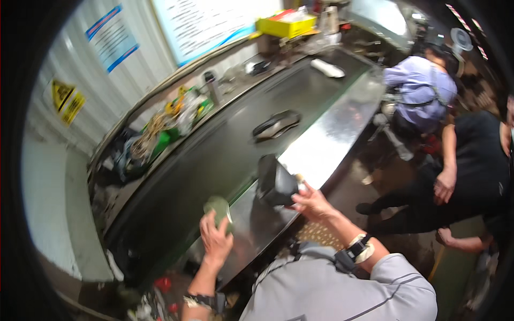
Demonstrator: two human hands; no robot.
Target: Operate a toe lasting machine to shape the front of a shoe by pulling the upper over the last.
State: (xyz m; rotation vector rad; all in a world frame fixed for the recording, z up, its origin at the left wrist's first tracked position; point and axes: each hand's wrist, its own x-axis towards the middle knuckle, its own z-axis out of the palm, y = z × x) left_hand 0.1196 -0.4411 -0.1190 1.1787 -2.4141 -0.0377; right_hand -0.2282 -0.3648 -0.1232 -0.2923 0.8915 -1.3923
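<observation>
My right hand (312,204) grips a black box-shaped container (274,181) by its near right edge. The container is tilted over the shiny metal ledge (321,147), and a small pale piece shows beside my fingers. My left hand (216,242) has its fingers closed around a greenish round object (216,205) with a whitish edge; blur hides its exact kind. It is held over the near side of the dark conveyor belt (209,155). Farther along the belt lies a dark, elongated item (276,126) with a pale middle, and beyond it a white item (327,68).
Along the wall side, a shelf holds tangled cords and bags (155,136), a metal bottle (212,86) and a yellow box (287,25). A person in a light purple top (420,91) and another in black (466,166) are close on my right.
</observation>
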